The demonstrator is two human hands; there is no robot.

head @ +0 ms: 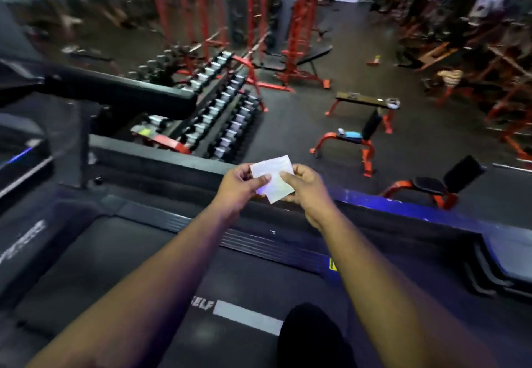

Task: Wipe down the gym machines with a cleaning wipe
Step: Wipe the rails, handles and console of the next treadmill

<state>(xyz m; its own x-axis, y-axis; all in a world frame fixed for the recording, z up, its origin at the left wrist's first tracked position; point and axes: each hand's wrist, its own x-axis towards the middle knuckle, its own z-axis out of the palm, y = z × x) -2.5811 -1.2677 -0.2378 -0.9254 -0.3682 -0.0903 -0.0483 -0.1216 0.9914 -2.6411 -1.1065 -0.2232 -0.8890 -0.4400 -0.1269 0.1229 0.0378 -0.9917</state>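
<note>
White and folded into a small flat rectangle, the cleaning wipe [273, 176] sits in the air between both hands, above the front edge of a dark grey treadmill [138, 267]. The left hand [240, 184] pinches the wipe's left edge, thumb on top and the fingers [244, 169] curled behind it. The right hand [306, 187] pinches the right edge the same way, thumb lying across the sheet's upper face. Both bare forearms reach forward from the bottom of the view, and the wipe is held just past the treadmill's black front cover, touching nothing but the two hands.

Under the arms runs the treadmill's black belt, with a white stripe [247, 317] printed across it and some blurred white lettering beside it. A dark rounded shape at the bottom edge, partly cut off, cannot be identified. A black padded handrail [121, 94] crosses the upper left.

Beyond the treadmill, on the dark rubber floor, stands a red-framed dumbbell rack [213, 114] with rows of silver-ended dumbbells. To its right stand several orange-framed benches with black pads [357, 140], one carrying a small blue object. Red steel power racks [288, 30] rise further back. The far right of the room is blurred.
</note>
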